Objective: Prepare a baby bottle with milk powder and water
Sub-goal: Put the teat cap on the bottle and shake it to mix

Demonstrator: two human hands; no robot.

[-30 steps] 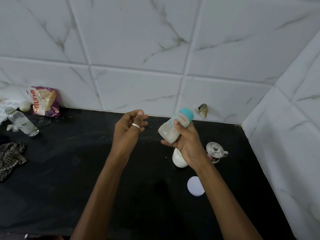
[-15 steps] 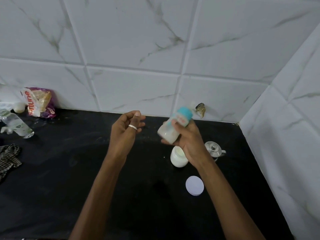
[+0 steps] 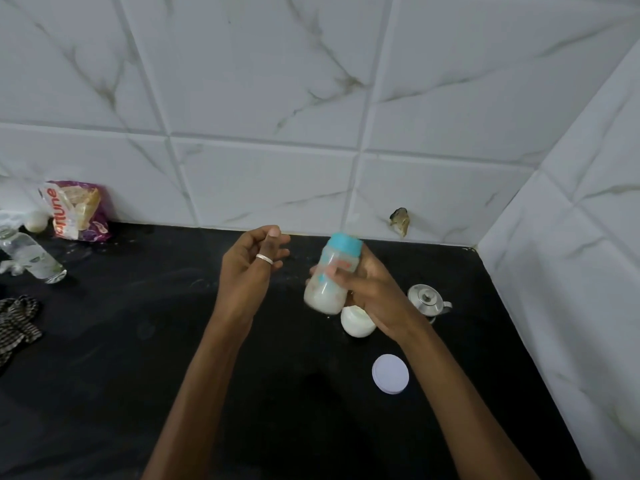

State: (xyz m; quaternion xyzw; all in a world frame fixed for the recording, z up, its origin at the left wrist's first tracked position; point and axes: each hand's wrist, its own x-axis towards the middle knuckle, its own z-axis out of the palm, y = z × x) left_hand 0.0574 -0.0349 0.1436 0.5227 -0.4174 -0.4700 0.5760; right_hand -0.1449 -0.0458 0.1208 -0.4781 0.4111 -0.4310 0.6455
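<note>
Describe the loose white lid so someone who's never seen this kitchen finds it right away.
Look at the black counter by the right-hand wall. Nearer the person than the white jar and small steel pot lies the lid. It is the only flat white disc.
</note>
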